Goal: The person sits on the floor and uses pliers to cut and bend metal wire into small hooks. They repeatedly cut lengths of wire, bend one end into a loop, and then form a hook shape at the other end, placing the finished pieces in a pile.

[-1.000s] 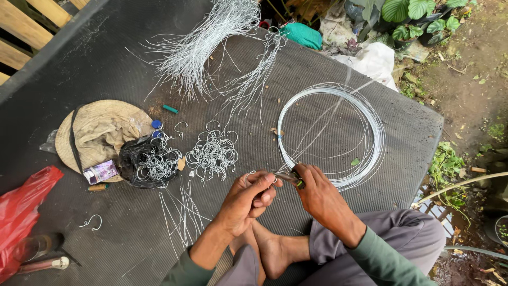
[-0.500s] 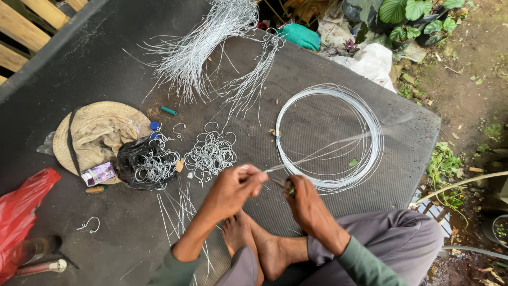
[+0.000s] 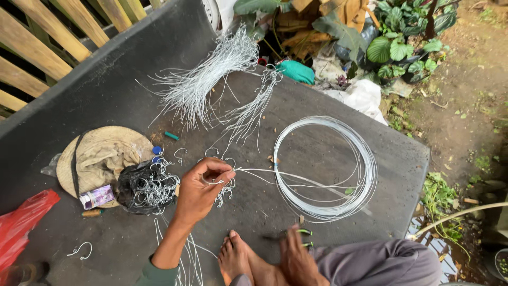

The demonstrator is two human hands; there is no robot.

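My left hand pinches a short bent piece of white wire above a small pile of bent wire hooks. Thin wire strands run from my fingertips to a large white wire coil lying flat on the dark platform. My right hand rests low by my bare feet, closed around pliers with green and black handles. Cut straight wires lie under my left forearm.
A black bag full of wire hooks sits beside a woven hat. Bundles of cut wires lie at the far end. A red plastic bag is at left, a lone hook near it, plants and soil at right.
My hands have come apart: the left moved up and left with a wire piece over the hook pile, the right dropped toward my feet with the pliers. The view has shifted closer.
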